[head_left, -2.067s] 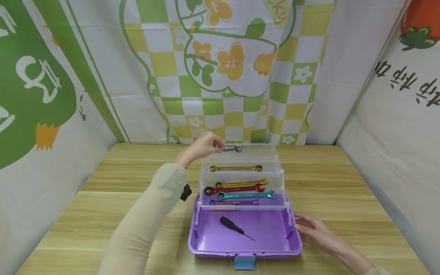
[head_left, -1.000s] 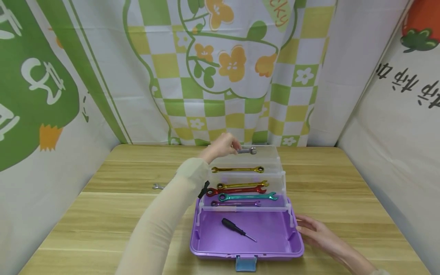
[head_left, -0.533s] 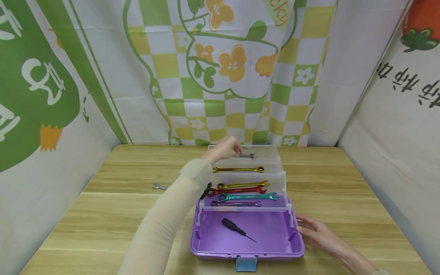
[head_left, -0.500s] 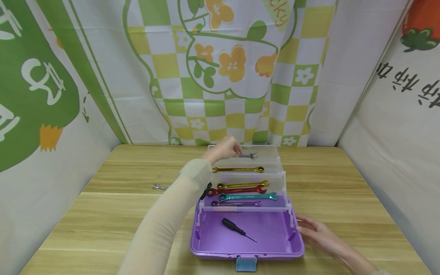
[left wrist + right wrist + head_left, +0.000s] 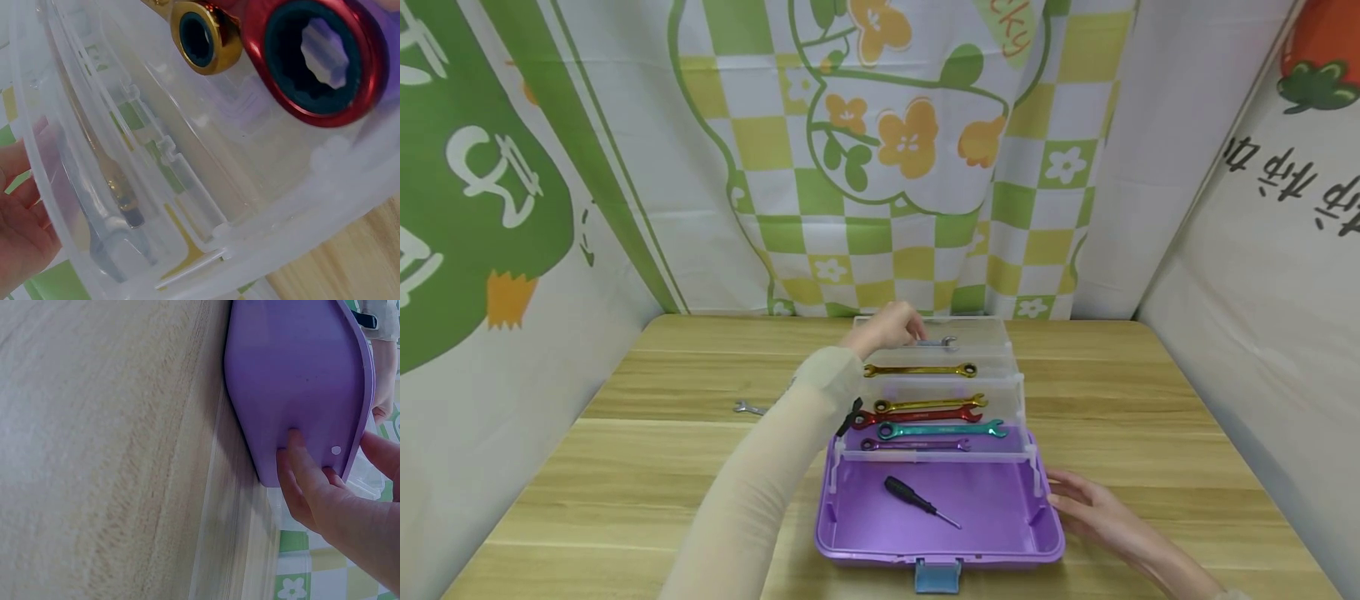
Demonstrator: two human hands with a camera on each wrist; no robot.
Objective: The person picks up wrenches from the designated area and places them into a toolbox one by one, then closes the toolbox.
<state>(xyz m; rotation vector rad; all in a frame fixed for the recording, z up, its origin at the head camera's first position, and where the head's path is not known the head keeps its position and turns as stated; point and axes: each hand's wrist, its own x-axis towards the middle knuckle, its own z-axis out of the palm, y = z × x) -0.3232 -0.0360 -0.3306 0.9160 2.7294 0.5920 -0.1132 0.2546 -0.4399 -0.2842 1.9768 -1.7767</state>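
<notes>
My left hand (image 5: 891,327) is at the top clear tray (image 5: 977,331) of a purple toolbox (image 5: 1000,508). Its fingers pinch a silver wrench (image 5: 949,342), whose open end points right. In the left wrist view, that silver wrench (image 5: 107,244) lies low inside the tray beside a gold wrench; the tray wall partly veils the fingers. My right hand (image 5: 1093,510) rests against the toolbox's right side. In the right wrist view, straight fingers press the purple outer wall (image 5: 300,375) and the thumb touches the rim.
Stepped trays hold gold wrenches (image 5: 920,370), a red wrench (image 5: 917,416), a teal wrench (image 5: 942,430) and a purple wrench (image 5: 915,445). A black screwdriver (image 5: 910,495) lies in the bottom. Another silver wrench (image 5: 748,407), partly behind the left sleeve, lies on the wooden table (image 5: 625,467).
My left hand has carried the silver wrench rightward over the top tray, then lowered it into the tray. The right hand keeps its place at the toolbox.
</notes>
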